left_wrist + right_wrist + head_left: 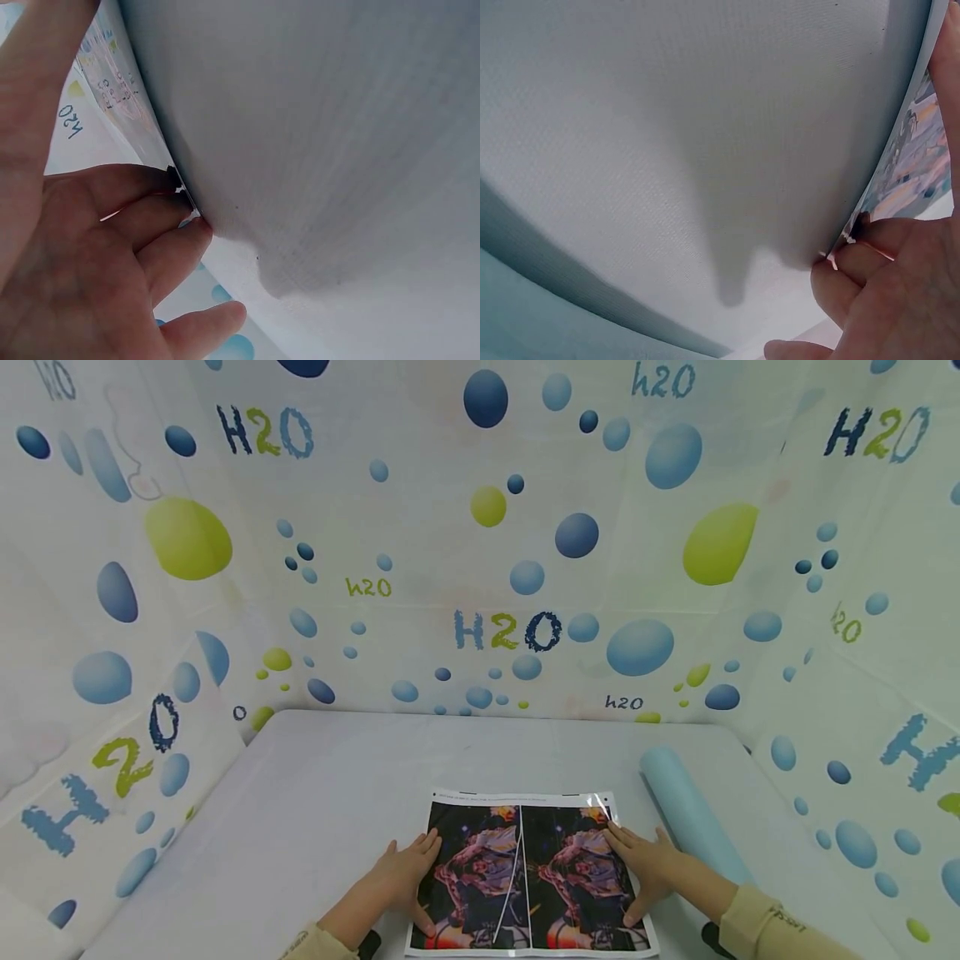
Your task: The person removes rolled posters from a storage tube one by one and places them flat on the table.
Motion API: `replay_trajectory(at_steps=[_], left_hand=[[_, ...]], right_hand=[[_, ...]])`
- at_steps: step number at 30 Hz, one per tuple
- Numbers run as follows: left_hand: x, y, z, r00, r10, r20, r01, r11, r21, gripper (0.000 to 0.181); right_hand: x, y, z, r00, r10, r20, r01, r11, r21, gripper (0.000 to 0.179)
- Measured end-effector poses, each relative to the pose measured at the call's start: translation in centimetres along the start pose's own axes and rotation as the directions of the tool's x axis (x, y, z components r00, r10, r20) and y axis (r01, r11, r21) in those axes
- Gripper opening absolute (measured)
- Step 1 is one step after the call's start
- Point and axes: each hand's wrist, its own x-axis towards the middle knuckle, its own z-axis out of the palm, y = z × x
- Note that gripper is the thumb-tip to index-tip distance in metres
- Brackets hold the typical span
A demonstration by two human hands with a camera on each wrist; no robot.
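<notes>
A glossy printed sheet lies flat, with two near-identical dark, colourful pictures side by side and a white margin. My left hand rests at its left edge, fingers spread, fingertips and thumb over the border. On the opposite side, my right hand touches the right edge in much the same way. In the left wrist view, the fingertips of the left hand meet the sheet's shiny edge at the tabletop. The right wrist view has the right hand with its fingertips against the sheet's side.
A light blue roll lies slantwise on the white table, just right of the right hand. Behind and beside the table hangs a white cloth printed with blue and green drops and "H2O". Dark bands show at both wrists.
</notes>
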Motion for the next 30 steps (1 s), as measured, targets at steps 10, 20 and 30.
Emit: replay_trajectory(at_steps=[10, 20, 30], left_hand=[[-0.1, -0.4, -0.1, 0.999, 0.037, -0.034, -0.039, 0.999, -0.034, 0.111], [0.5, -0.4, -1.5, 0.971, 0.146, -0.188, -0.155, 0.987, -0.036, 0.088], [1.6, 1.5, -2.4, 0.717, 0.343, -0.606, -0.319, 0.935, 0.152, 0.046]], right_hand=[[0.3, -0.3, -0.3, 0.999, 0.032, 0.016, -0.032, 0.999, 0.015, 0.119], [0.2, -1.7, 0.1, 0.997, 0.068, -0.032, -0.067, 0.997, 0.03, 0.121], [-0.1, -5.2, 0.6, 0.981, 0.131, -0.144, -0.161, 0.961, -0.223, 0.114]])
